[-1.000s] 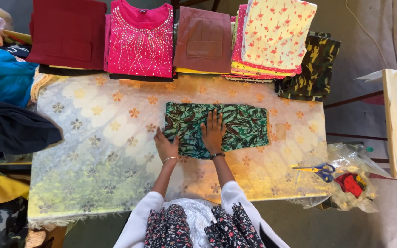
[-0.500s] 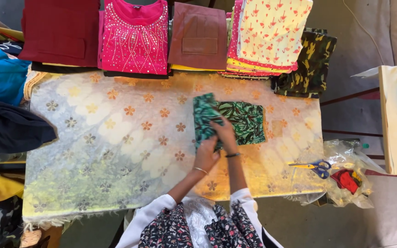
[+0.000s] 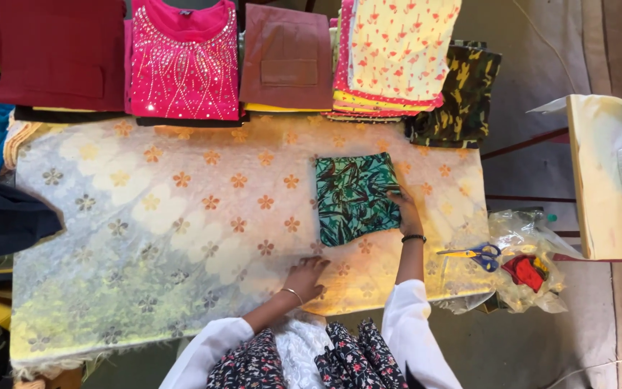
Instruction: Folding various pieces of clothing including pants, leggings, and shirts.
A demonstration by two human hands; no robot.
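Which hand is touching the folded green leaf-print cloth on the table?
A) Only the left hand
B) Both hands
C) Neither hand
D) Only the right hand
D: the right hand rests on the right edge of the folded green cloth, while the left hand lies flat on the flowered table cover, apart from the cloth.

Surface (image 3: 181, 216) covered by a pale cloth (image 3: 95, 288) with orange and grey flower motifs — warm yellow light falls across its near right part. Floor (image 3: 541, 65) grey, bare concrete look, a thin cable (image 3: 541, 36) trailing over it at far right. A cream-coloured side table (image 3: 606, 180) stands to the right, apart from the surface; dark reddish rails (image 3: 523, 140) run between the two. Crumpled clear plastic sheet (image 3: 527, 230) hangs off the surface's right edge — no walls or windows in view.
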